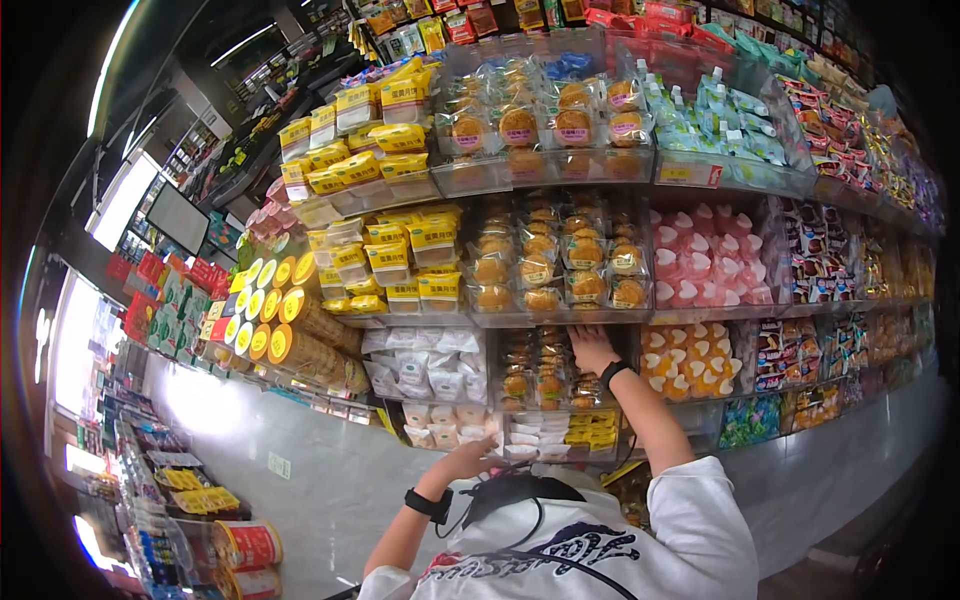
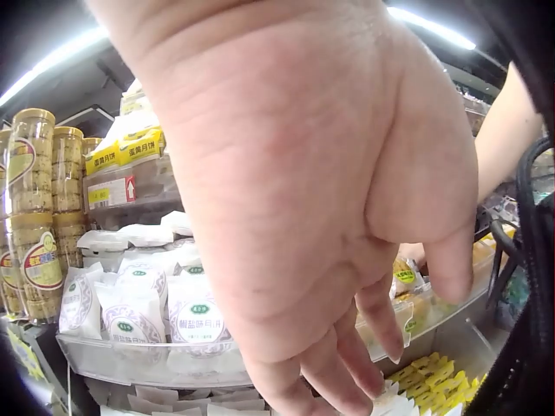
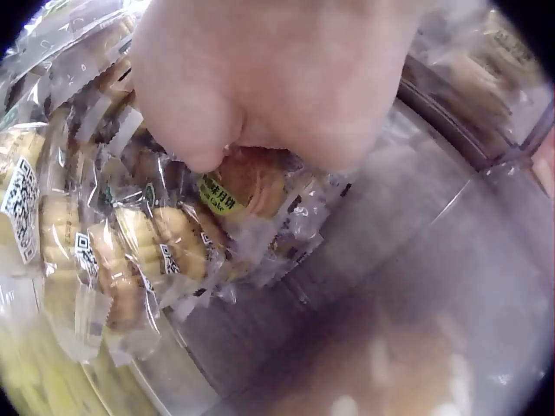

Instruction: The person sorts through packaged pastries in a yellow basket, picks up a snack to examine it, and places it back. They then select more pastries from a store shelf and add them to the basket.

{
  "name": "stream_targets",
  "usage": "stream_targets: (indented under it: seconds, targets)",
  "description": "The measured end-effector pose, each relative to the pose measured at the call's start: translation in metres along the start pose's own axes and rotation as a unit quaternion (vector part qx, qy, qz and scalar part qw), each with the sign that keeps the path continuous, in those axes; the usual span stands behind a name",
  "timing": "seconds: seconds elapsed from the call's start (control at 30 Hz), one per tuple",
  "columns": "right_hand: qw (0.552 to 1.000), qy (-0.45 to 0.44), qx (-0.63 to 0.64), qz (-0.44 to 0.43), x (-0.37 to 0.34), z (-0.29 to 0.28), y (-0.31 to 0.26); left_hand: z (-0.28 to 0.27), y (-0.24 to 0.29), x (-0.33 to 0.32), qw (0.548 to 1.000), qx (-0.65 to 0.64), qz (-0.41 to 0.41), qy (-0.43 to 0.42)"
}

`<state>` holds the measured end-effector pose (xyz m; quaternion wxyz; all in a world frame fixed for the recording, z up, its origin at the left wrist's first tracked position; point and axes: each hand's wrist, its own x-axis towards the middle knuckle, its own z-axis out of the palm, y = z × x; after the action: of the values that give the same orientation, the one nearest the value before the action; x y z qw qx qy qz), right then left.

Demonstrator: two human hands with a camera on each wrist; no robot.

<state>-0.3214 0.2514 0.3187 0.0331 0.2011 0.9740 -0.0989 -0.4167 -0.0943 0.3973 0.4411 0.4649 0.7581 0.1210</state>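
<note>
My right hand (image 1: pixel 594 350) reaches into a lower clear bin of individually wrapped mooncakes (image 1: pixel 551 372). In the right wrist view, the thumb and fingers of that hand (image 3: pixel 277 78) pinch one wrapped mooncake (image 3: pixel 256 184) with a yellow-green label. Rows of similar wrapped mooncakes (image 3: pixel 139 243) with QR codes lie packed beside it. My left hand (image 1: pixel 468 460) hangs in front of the lowest bins, holding nothing. In the left wrist view, this hand (image 2: pixel 295 191) has its fingers extended downward, above white and yellow packets (image 2: pixel 434 381).
White-wrapped packets (image 1: pixel 425 365) fill the bin to the left, and orange cups with heart-shaped tops (image 1: pixel 690 362) the one to the right. Yellow mooncake packs (image 1: pixel 405 240) stand above. Tall jars (image 1: pixel 290 320) line the left corner. Clear bin walls (image 3: pixel 408 225) edge the right hand's space.
</note>
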Motion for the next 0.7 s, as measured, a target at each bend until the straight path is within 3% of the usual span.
stream_targets:
  seconds: [0.07,0.17,0.27,0.3,0.4,0.5,0.6,0.7]
  targets:
    - [0.997,0.002,0.081,0.009,-0.004,-0.013,0.002,-0.006,0.007,-0.002,1.000,-0.022,-0.011,-0.002]
    - [0.978,0.085,0.184,0.045,-0.001,0.007,0.021,-0.001,-0.006,-0.001,1.000,-0.017,-0.001,0.014]
    - [0.937,0.135,0.267,0.180,-0.006,0.020,0.030,-0.002,0.000,-0.004,1.000,-0.010,-0.008,0.005]
    - [0.905,0.131,0.321,0.245,-0.003,0.032,0.031,-0.003,0.004,-0.007,1.000,-0.011,-0.016,-0.004]
    - [0.832,0.087,0.459,0.301,-0.003,0.059,0.038,0.004,-0.007,-0.002,1.000,0.018,-0.009,-0.017]
    - [0.747,0.058,0.607,0.266,0.009,0.078,0.047,0.002,-0.001,-0.005,1.000,0.018,-0.011,-0.013]
    - [0.845,0.055,0.472,0.247,0.013,0.063,0.038,0.000,0.001,-0.007,1.000,0.007,-0.012,-0.011]
    - [0.905,0.070,0.383,0.171,0.002,0.025,0.019,0.000,0.003,-0.011,1.000,0.006,-0.007,0.004]
